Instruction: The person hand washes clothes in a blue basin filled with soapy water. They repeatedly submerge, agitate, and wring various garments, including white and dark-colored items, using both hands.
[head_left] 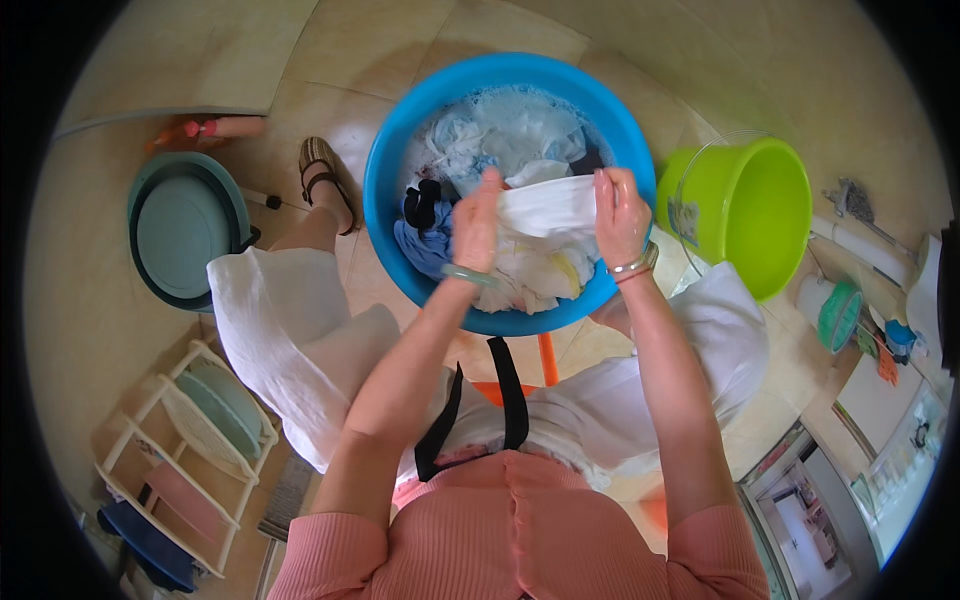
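Observation:
A white cloth is stretched between my two hands, over a round blue basin. My left hand is closed on its left end, and my right hand grips the right end. Which garment the cloth belongs to I cannot tell. Sudsy water fills the far part of the basin, with pale wet laundry in it. Beside my left hand lie a blue garment and a black piece of cloth. Cream and yellowish cloth is heaped below my hands.
A lime-green bucket with a wire handle lies tilted right of the basin. Grey-green basins stand at the left, above a white rack. My white-trousered legs straddle the basin on the tiled floor. A white pipe runs at the right.

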